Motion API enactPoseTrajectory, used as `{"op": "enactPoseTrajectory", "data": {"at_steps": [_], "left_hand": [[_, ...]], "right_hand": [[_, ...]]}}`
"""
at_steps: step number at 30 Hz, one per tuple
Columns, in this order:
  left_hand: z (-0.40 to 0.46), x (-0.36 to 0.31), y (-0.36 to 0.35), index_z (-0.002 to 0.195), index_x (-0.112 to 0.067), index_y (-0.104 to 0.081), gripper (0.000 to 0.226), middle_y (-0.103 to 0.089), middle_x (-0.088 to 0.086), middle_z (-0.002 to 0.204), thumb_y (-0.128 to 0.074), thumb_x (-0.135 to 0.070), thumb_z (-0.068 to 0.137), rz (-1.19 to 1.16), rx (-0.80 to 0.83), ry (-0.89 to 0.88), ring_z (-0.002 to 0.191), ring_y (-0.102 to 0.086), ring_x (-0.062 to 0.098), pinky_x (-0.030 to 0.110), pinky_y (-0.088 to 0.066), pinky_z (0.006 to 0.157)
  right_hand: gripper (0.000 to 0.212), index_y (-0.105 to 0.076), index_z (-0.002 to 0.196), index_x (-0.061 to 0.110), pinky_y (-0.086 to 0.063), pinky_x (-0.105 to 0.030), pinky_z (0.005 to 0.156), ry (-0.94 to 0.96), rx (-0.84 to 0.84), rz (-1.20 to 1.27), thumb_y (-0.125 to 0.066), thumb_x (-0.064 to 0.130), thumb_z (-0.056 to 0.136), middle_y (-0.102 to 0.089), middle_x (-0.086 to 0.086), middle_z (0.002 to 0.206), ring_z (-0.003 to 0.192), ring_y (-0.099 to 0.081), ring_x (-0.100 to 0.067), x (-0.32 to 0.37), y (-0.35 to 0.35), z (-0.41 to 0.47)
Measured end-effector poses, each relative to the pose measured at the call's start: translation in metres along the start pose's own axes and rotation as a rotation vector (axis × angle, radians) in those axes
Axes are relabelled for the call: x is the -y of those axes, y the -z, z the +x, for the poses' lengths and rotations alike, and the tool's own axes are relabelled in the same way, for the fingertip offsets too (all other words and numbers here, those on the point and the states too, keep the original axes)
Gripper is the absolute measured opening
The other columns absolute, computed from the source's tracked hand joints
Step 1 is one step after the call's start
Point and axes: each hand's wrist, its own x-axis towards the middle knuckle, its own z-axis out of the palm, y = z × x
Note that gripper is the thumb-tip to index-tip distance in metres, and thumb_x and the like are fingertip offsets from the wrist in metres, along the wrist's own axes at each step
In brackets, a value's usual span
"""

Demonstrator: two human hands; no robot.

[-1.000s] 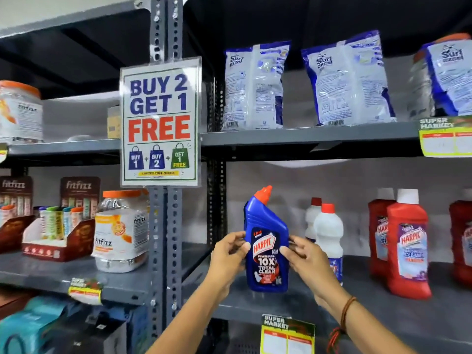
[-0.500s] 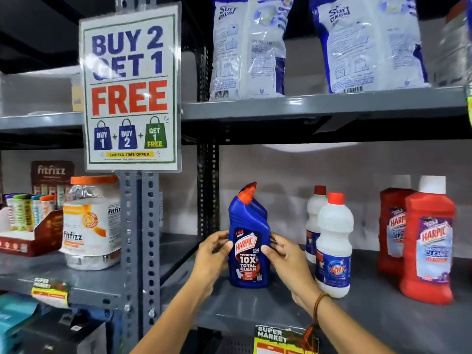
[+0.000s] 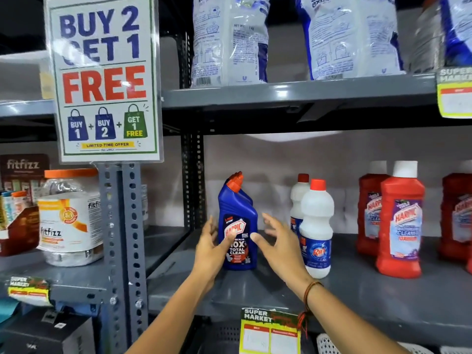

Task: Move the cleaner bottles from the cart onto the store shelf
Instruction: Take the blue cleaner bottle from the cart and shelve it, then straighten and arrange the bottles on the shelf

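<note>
Blue cleaner bottle stood upright on shelf, near left front corner. Left hand open, thumb on label; right hand open, clear. Advised: confirm stable, label forward, before withdrawing.

Two bare arms, no sleeves. Thin brown band around wrist of right hand, lower right of frame, red threads hanging below. Nothing worn on left hand.

Shop: promo sign, stocked shelf, price tags.
</note>
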Motion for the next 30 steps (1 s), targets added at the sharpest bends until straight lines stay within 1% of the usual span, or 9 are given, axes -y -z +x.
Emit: {"op": "enactPoseTrajectory", "data": {"at_steps": [2,3,6,8,11,13,16,24,30], "left_hand": [[-0.006,0.000,-0.007,0.148,-0.034,-0.015,0.110,-0.032,0.000,0.152,-0.082,-0.044,0.060,0.122,-0.052,-0.039,0.135,-0.040,0.021,0.049,-0.042,0.107],[-0.009,0.000,-0.013,0.148,-0.034,-0.012,0.120,-0.028,0.001,0.154,-0.086,-0.043,0.054,0.194,-0.080,-0.062,0.137,-0.037,0.022,0.051,-0.039,0.109],[-0.016,-0.001,-0.030,0.149,-0.025,-0.001,0.137,-0.020,0.009,0.156,-0.091,-0.037,0.047,0.408,-0.175,-0.057,0.142,-0.027,0.029,0.054,-0.033,0.112],[-0.021,-0.001,-0.040,0.148,-0.023,0.002,0.142,-0.020,0.015,0.156,-0.090,-0.044,0.043,0.474,-0.224,-0.010,0.143,-0.025,0.034,0.056,-0.033,0.111],[-0.025,0.004,-0.049,0.147,-0.023,0.003,0.143,-0.022,0.018,0.154,-0.089,-0.051,0.042,0.520,-0.258,0.030,0.140,-0.028,0.039,0.057,-0.035,0.109],[-0.026,0.007,-0.054,0.147,-0.023,0.001,0.140,-0.026,0.017,0.151,-0.088,-0.051,0.043,0.551,-0.259,0.011,0.136,-0.034,0.040,0.057,-0.038,0.107],[-0.024,0.007,-0.060,0.145,-0.026,0.000,0.136,-0.032,0.016,0.147,-0.085,-0.057,0.043,0.591,-0.280,-0.015,0.130,-0.041,0.039,0.057,-0.043,0.103],[-0.018,0.010,-0.057,0.141,-0.022,-0.009,0.118,-0.041,0.016,0.136,-0.085,-0.043,0.054,0.657,-0.319,-0.059,0.117,-0.052,0.038,0.053,-0.051,0.093],[-0.012,0.012,-0.052,0.142,-0.021,-0.008,0.115,-0.039,0.017,0.135,-0.085,-0.036,0.056,0.636,-0.304,-0.069,0.116,-0.050,0.040,0.054,-0.046,0.095]], "right_hand": [[0.037,-0.055,0.118,0.028,-0.049,-0.011,0.073,0.134,-0.247,-0.031,-0.067,0.029,0.083,-0.056,0.015,0.109,0.097,-0.057,-0.003,0.010,0.016,-0.011],[0.034,-0.055,0.112,0.025,-0.049,-0.014,0.075,0.189,-0.371,-0.033,-0.069,0.027,0.082,-0.056,0.012,0.105,0.094,-0.056,-0.005,0.014,0.026,-0.016],[0.055,-0.047,0.115,0.014,-0.041,-0.027,0.087,0.146,-0.608,-0.108,-0.078,0.025,0.071,-0.049,0.000,0.108,0.101,-0.048,-0.018,0.008,0.055,-0.021],[0.080,-0.040,0.127,0.011,-0.037,-0.033,0.097,-0.008,-0.553,-0.198,-0.084,0.029,0.062,-0.046,-0.009,0.124,0.115,-0.043,-0.025,-0.011,0.070,-0.021],[0.106,-0.030,0.134,0.014,-0.044,-0.041,0.098,-0.273,-0.242,-0.187,-0.089,0.037,0.050,-0.046,-0.010,0.135,0.118,-0.049,-0.027,-0.043,0.081,-0.027],[0.098,-0.036,0.127,0.017,-0.049,-0.037,0.087,-0.390,-0.113,-0.128,-0.090,0.037,0.048,-0.055,-0.007,0.126,0.104,-0.058,-0.023,-0.055,0.082,-0.031],[0.087,-0.042,0.117,0.019,-0.053,-0.037,0.081,-0.405,-0.113,-0.156,-0.088,0.042,0.047,-0.062,-0.003,0.113,0.094,-0.061,-0.020,-0.064,0.081,-0.027],[0.075,-0.050,0.110,0.020,-0.051,-0.031,0.074,-0.410,-0.099,-0.221,-0.086,0.047,0.050,-0.066,-0.001,0.106,0.091,-0.063,-0.020,-0.069,0.078,-0.023],[0.075,-0.050,0.110,0.020,-0.050,-0.027,0.069,-0.403,-0.088,-0.257,-0.085,0.050,0.051,-0.066,0.000,0.106,0.089,-0.063,-0.018,-0.070,0.076,-0.023]]}}
